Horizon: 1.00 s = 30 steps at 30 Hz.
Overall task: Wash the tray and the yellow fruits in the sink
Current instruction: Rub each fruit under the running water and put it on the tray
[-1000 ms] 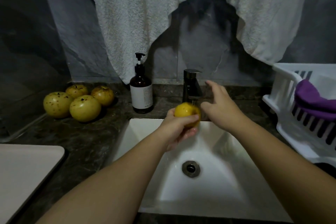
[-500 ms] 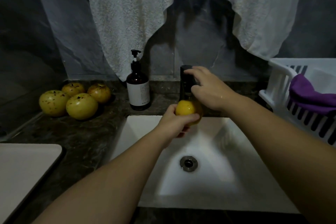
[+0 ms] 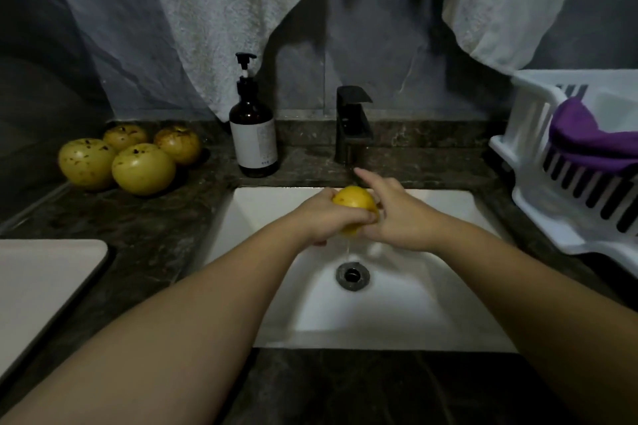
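Observation:
My left hand (image 3: pixel 328 217) grips a yellow fruit (image 3: pixel 354 200) over the white sink (image 3: pixel 248 214), just below the black faucet (image 3: pixel 354 124). My right hand (image 3: pixel 397 214) rests against the fruit's right side with its index finger stretched out toward the spout. Water runs off the fruit down toward the drain (image 3: pixel 353 275). Several more yellow, spotted fruits (image 3: pixel 143 169) lie in a cluster on the dark counter at the left. The white tray (image 3: pixel 38 283) lies flat on the counter at the lower left, cut off by the frame edge.
A brown pump bottle (image 3: pixel 253 134) stands left of the faucet. A white dish rack (image 3: pixel 538 162) with a purple cloth (image 3: pixel 587 141) inside sits on the right. A white towel (image 3: pixel 221 10) hangs on the wall behind.
My right hand left the faucet handle and came down onto the fruit. Water now trickles from the fruit. My left hand with the fruit dropped a little lower over the sink.

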### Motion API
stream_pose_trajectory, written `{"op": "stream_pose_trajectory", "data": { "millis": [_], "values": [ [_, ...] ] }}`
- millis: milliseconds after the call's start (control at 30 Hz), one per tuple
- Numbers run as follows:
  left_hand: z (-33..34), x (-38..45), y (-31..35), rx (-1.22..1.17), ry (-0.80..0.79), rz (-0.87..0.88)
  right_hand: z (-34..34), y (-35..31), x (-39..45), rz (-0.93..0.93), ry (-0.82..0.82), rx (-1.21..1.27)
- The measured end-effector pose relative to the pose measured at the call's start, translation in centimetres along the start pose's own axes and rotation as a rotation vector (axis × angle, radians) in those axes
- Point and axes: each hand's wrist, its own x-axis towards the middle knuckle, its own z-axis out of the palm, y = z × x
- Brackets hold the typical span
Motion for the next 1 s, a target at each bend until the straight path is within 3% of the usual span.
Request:
{"op": "stream_pose_trajectory", "data": {
  "millis": [67, 267, 333, 433, 567, 700, 833, 933, 1000],
  "values": [
    [0.0, -0.2, 0.3, -0.045, -0.019, -0.009, 0.5, 0.0, 0.1, -0.01, -0.014, 0.007],
    [-0.2, -0.9, 0.7, -0.125, -0.153, -0.042, 1.1, 0.4, 0.2, 0.004, 0.229, -0.038],
    [-0.5, -0.7, 0.4, -0.231, -0.059, -0.035, 0.4, 0.7, 0.0, 0.079, 0.347, 0.019],
    [-1.0, -0.1, 0.0, -0.313, 0.121, 0.025, -0.6, 1.0, -0.2, 0.016, 0.537, 0.106],
    [-0.8, -0.1, -0.1, -0.298, 0.172, 0.08, 0.9, 1.1, -0.4, 0.081, 0.349, -0.02],
    [-0.6, -0.1, 0.0, -0.282, 0.186, 0.101, 0.1, 0.9, -0.1, 0.03, 0.603, 0.177],
    [-0.4, -0.2, -0.1, -0.266, 0.19, 0.11, 1.1, 1.5, -0.3, 0.123, 0.369, -0.019],
    [-0.4, -0.2, -0.1, -0.28, 0.208, 0.107, 0.6, 1.1, 0.1, 0.09, 0.584, 0.14],
    [-0.4, 0.0, -0.1, -0.278, 0.208, 0.111, 0.8, 1.0, 0.0, 0.1, 0.495, 0.069]
  ]
}}
